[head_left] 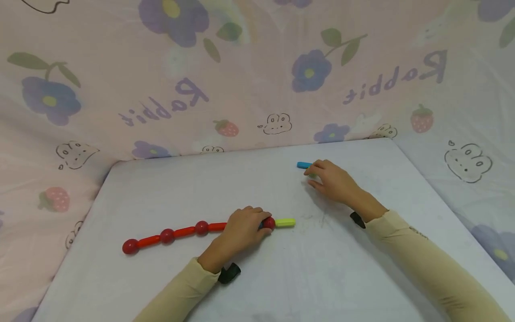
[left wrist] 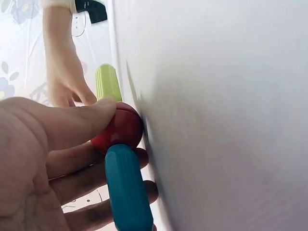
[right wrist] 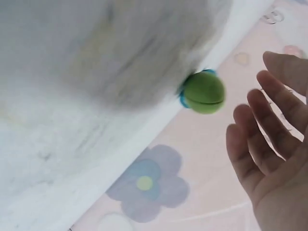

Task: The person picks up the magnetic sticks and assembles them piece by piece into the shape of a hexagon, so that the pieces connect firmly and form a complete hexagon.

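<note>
A chain of red balls and coloured rods lies across the white table. My left hand (head_left: 241, 228) pinches the red ball (left wrist: 127, 127) near its right end, thumb on one side and fingers on the other. From that ball a yellow-green rod (head_left: 285, 222) points right, and a blue rod (left wrist: 127, 187) runs back under the palm. Farther back, my right hand (head_left: 335, 181) hovers with loosely bent fingers beside a green ball (right wrist: 205, 93), holding nothing. A second blue rod (head_left: 303, 165) shows past its fingertips; the hand mostly hides the green ball in the head view.
Leftward the chain continues with red rods (head_left: 184, 231) and red balls (head_left: 167, 236), ending in a red ball (head_left: 130, 246). A printed cloth (head_left: 257, 80) with flowers and rabbits hangs behind and beside the table (head_left: 322, 277). Dark wrist straps (head_left: 230, 273) sit at both cuffs.
</note>
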`<state>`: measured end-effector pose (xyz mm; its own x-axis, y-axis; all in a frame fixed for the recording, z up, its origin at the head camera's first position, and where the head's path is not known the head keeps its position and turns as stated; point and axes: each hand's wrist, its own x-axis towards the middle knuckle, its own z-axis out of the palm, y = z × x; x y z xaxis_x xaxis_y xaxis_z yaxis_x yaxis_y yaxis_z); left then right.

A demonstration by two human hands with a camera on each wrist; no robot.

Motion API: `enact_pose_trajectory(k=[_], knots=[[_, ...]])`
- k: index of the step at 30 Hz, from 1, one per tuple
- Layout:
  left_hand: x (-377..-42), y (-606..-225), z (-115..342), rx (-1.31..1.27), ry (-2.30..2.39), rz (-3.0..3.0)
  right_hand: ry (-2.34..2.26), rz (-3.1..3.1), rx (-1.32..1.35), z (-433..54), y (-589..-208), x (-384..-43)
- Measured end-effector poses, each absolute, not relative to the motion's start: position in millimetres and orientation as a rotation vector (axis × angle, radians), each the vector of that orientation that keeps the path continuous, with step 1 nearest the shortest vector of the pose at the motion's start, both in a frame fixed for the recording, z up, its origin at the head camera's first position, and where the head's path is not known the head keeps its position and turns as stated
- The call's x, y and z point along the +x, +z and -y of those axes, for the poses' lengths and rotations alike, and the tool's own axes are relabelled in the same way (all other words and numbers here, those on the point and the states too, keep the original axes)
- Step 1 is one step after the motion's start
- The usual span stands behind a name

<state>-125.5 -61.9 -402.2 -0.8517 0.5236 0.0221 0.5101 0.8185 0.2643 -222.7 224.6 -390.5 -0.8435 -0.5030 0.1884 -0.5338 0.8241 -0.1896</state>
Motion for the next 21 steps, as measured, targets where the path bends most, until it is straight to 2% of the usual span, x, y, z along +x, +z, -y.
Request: enact_pose_trajectory(k=[7,21], knots=[[-126.1,-401.9,61.3,0.831,0.385,-2.934,0.330,2.960,0.763,-228.1,-399.3,-251.3],[-125.9,-400.4,62.1,0.801,0.379,-2.932,0.441,3.100,0.623,-243.5,-399.8,-242.3]])
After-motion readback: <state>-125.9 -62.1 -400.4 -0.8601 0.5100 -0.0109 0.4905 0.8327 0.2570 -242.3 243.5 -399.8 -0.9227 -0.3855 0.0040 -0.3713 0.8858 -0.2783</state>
